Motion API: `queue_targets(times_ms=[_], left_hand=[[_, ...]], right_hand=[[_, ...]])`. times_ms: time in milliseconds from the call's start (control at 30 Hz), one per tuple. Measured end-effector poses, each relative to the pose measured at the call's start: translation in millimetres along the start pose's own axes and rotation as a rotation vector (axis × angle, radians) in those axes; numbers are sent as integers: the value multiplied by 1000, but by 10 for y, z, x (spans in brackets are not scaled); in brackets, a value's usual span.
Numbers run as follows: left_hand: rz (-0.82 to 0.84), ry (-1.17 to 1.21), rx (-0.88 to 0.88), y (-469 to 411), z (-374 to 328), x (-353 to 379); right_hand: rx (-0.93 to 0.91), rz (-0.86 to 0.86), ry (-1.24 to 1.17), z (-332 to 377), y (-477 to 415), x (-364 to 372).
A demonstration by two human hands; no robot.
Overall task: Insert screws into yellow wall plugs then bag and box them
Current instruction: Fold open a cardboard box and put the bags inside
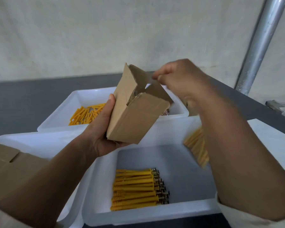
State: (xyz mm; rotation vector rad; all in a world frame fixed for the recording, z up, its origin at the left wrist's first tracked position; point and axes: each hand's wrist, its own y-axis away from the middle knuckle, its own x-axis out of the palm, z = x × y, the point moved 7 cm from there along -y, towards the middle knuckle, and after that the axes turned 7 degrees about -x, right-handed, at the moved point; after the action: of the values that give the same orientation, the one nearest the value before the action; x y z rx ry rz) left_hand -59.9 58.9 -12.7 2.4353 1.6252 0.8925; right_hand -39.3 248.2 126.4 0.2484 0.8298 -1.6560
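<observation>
Above the white trays, a small brown cardboard box (135, 119) is held tilted, its top flaps standing open and its creases showing. It is gripped from below and the side by the left hand (100, 129), thumb pressed on the left wall. One upper flap (156, 91) is pinched between the fingers of the right hand (183, 79).

Below, yellow plugs with screws (135, 190) are laid in a row in the near tray (138, 218), whose floor behind them is bare. Loose plugs (85, 114) are seen in the far tray (69, 102). A blurred yellow bundle (197, 148) shows beside the right forearm. Grey table (23, 99) lies open at left; a metal pole (262, 41) stands at right.
</observation>
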Motion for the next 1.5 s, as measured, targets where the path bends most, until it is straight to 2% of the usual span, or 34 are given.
queue_targets(times_ms=[100,167,267,333,433,500,567,700,800,1000,1100,1200,1367,1433,1500], left_hand=[[18,14,-14,-10,12,0],[28,15,-20,-17,17,2],[42,9,-25,-22,22,4],[48,14,-23,-26,18,10],[51,31,-15,-24,15,5],[89,59,-16,-17,14,13],[150,93,-15,-10,-2,42],[165,205,12,4,-52,-26],[201,288,57,50,-51,-85],[234,277,151,105,-111,-72],[233,260,144,90,-112,-70],[185,246,155,63,-115,-94],[141,229,173,90,-131,-69],[144,215,163,99,-124,-56],[150,219,156,97,-120,-52]], right_hand=[[121,-35,460,-347,-14,-358],[256,48,634,-599,83,-493],[422,242,696,-878,243,-541],[468,277,709,-958,270,-553],[369,340,826,-922,195,-437],[254,429,803,-827,159,-265],[144,500,675,-684,149,-101],[-34,491,486,-393,161,151],[-134,544,474,-251,174,459],[-348,436,502,-128,97,888],[-327,331,438,-187,43,908],[-263,329,363,-234,18,857],[-128,186,393,-273,-25,314],[-41,239,446,-384,-21,202],[160,416,430,-619,49,242]])
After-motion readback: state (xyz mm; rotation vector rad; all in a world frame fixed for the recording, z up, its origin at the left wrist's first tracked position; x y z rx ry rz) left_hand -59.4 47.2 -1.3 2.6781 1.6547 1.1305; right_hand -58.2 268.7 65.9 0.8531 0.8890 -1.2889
